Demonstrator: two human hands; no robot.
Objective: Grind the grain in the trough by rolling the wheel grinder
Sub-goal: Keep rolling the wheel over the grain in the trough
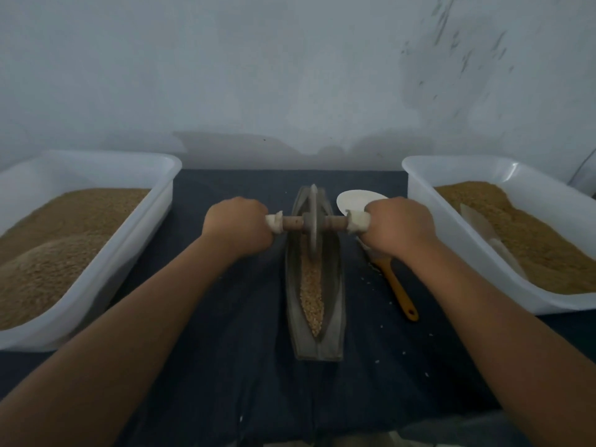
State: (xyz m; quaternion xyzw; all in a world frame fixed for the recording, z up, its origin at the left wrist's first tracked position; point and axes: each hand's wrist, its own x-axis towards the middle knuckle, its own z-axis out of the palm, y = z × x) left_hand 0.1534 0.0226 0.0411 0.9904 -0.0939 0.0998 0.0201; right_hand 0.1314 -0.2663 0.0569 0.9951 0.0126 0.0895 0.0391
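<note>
Grain point(312, 295), pale tan kernels, lay along the groove of the dark grey boat-shaped trough point(335, 285), mostly on my side of the wheel, below and between my two fists. Grey disc wheel grinder point(312, 221) stood upright in the groove toward the trough's far end. Its brown wooden axle point(292, 222) ran from one fist to the other.

Left hand point(237, 225) was wrapped around the white-bound left end of the axle, fingers curled tight over it. Same for the right hand point(400, 225) on the right end. Both arms were nearly straight, so the wheel sat near the far limit of my reach.

My read of the step: far end of a rolling stroke. Kernels nearer me looked whole, so grinding was not far along. Couldn't judge finer than that.

Next move called for a pull back toward me with even downward pressure on both ends. The disc needed to stay upright and centred, or it could ride up the trough wall or shove grain over the near tip.

Surroundings:
- White plastic tub point(161, 201) of tan granular fill sat outside my left fist.
- Second white tub point(419, 175) sat outside my right fist, with a pale scoop point(483, 230) lying in its fill.
- White round plate point(354, 200) lay just beyond my right knuckles, partly hidden by them.
- Orange-handled brush point(398, 288) lay under my right wrist, beside the trough.
- Dark blue cloth point(225, 350) lay under everything, with a few stray kernels on it.
</note>
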